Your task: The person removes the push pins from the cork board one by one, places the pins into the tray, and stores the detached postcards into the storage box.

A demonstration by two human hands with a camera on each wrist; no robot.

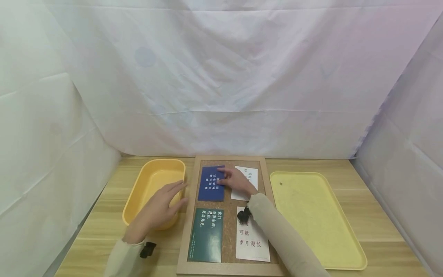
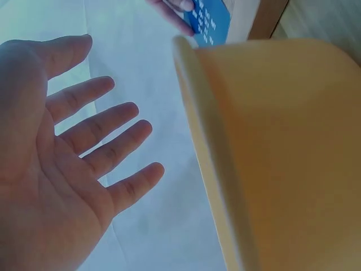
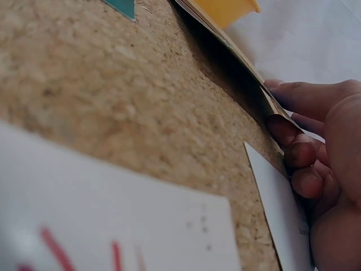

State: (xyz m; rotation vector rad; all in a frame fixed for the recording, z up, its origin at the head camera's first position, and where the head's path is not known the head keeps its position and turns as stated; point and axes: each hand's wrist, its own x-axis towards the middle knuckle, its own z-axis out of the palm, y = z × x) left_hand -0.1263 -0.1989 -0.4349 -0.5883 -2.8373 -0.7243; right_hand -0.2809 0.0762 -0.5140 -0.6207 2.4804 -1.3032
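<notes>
A blue card [image 1: 209, 192] with white characters lies at the upper left of the framed cork board [image 1: 229, 231]. My right hand [image 1: 240, 181] pinches its right edge between thumb and fingers; in the right wrist view that edge stands slightly off the cork, with curled fingers [image 3: 307, 182] close to it. Over the right rim of the orange-yellow basin [image 1: 152, 169] hovers my left hand [image 1: 157, 207], holding nothing. Its fingers are spread and extended in the left wrist view. A white card [image 1: 252, 175] lies partly beneath my right hand.
Below on the board are a green card [image 1: 206, 238] and a white card with red characters [image 1: 254, 248], partly covered by my right forearm. To the right sits a yellow tray [image 1: 311, 223] bearing a tiny object [image 1: 281, 184]. White cloth [image 1: 235, 77] hangs behind the table.
</notes>
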